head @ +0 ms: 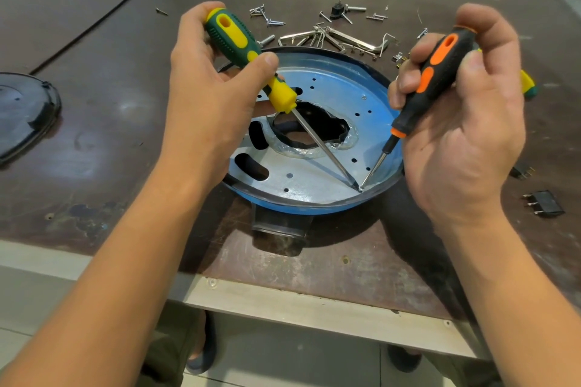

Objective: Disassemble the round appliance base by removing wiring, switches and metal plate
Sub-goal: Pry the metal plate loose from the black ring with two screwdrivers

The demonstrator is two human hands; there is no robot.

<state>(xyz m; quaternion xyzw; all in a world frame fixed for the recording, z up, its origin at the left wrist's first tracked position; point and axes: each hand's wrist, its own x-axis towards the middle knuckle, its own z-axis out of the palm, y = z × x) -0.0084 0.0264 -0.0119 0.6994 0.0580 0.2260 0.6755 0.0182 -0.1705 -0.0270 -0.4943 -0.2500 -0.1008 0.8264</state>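
In the head view, loose silver screws [267, 17] and black switches [545, 203] lay on the brown surface [110, 88], so much seemed done. Yet the perforated silver metal plate [314, 179] still sat in the round blue appliance base [283, 207] at frame centre. The left hand [207, 72] gripped a green-and-yellow screwdriver [239, 41] and the right hand [465, 122] a black-and-orange screwdriver [437, 72], both tips meeting at the plate's lower-right edge.

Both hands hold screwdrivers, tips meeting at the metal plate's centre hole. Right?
Wrong spot. In the head view the green-yellow screwdriver in the left hand and the black-orange screwdriver in the right hand meet tip to tip at the metal plate's near rim, against the blue base, not at the centre hole.
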